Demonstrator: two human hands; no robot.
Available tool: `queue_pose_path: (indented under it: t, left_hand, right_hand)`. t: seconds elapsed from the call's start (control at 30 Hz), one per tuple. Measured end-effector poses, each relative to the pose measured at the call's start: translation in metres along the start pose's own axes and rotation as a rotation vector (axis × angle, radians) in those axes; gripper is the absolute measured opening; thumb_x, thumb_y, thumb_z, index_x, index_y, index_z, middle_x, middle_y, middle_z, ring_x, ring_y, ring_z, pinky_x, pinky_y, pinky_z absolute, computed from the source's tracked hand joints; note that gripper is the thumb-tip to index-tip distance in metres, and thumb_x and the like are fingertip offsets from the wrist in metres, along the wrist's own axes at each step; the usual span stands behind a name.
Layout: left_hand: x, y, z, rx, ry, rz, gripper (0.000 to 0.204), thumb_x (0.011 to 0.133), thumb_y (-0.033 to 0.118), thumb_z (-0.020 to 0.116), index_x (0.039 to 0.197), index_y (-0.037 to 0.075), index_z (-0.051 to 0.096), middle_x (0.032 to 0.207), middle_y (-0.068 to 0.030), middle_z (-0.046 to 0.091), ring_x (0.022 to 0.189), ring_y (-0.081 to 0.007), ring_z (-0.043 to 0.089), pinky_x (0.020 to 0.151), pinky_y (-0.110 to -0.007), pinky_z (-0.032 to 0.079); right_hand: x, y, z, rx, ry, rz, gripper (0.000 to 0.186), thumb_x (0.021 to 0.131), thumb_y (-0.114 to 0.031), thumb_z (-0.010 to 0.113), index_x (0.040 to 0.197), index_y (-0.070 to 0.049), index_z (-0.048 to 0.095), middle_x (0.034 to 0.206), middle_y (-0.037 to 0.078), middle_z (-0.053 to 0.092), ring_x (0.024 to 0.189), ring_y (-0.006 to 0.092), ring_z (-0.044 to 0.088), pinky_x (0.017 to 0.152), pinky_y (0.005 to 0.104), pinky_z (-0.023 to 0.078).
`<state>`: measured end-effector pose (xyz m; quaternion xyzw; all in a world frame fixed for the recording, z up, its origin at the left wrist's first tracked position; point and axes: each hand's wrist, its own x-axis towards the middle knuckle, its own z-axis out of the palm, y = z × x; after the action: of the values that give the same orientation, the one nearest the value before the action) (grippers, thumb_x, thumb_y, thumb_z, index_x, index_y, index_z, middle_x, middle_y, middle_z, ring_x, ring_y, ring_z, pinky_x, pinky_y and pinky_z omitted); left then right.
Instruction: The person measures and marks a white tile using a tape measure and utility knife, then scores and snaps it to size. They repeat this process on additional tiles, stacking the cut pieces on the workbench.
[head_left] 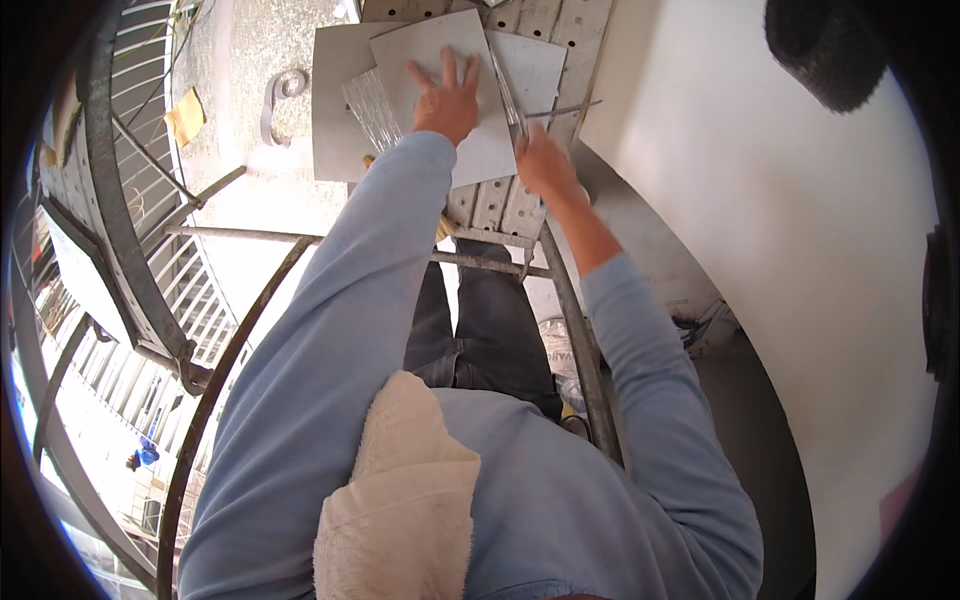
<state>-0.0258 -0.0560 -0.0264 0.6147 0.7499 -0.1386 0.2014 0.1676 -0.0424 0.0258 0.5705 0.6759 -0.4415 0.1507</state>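
Towel-draped (pixel 400 500), I press my spread left hand (pixel 447 100) on the tile (pixel 445 50) (uncut, I judge), right hand (pixel 540 160) gripping the cutter (pixel 510 95) beside it.

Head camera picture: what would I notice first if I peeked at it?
First, the left hand spread flat on a pale grey tile at the top, lying on a wooden plank platform. Beside it, the right hand holds a thin metal tool against the tile. A cream towel sits at the bottom.
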Motion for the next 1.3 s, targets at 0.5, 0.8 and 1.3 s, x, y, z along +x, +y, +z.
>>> queue_pose_path:
  t: [0.5, 0.8, 1.3]
  left_hand:
    - [-0.002, 0.001, 0.000, -0.060, 0.017, 0.001, 0.109, 0.081, 0.030, 0.087, 0.165, 0.018, 0.018, 0.166, -0.0332, 0.013, 0.137, -0.0663, 0.038, 0.119, -0.076, 0.016]
    - [0.000, 0.000, 0.006, -0.049, 0.035, 0.025, 0.110, 0.079, 0.030, 0.089, 0.164, 0.016, 0.020, 0.163, -0.0356, 0.017, 0.136, -0.0562, 0.047, 0.117, -0.079, 0.014]
    - [-0.003, 0.002, -0.017, -0.024, -0.104, 0.016, 0.090, 0.092, 0.024, 0.068, 0.166, 0.020, 0.017, 0.169, -0.0283, 0.010, 0.141, -0.0717, 0.024, 0.117, -0.075, 0.026]
  right_hand:
    - [0.109, -0.056, -0.011, -0.021, 0.137, -0.115, 0.040, 0.102, -0.031, 0.047, 0.131, -0.005, 0.055, 0.125, 0.026, 0.068, 0.121, 0.0433, 0.063, 0.103, 0.0548, 0.048]
    - [0.112, -0.053, -0.008, -0.017, 0.119, -0.134, 0.040, 0.102, -0.032, 0.048, 0.130, -0.005, 0.056, 0.126, 0.025, 0.068, 0.121, 0.0445, 0.062, 0.104, 0.0545, 0.048]
    - [0.001, 0.012, 0.023, -0.118, -0.042, 0.042, 0.034, 0.104, -0.030, 0.046, 0.129, -0.007, 0.052, 0.114, 0.026, 0.071, 0.109, 0.0448, 0.069, 0.097, 0.0576, 0.051]
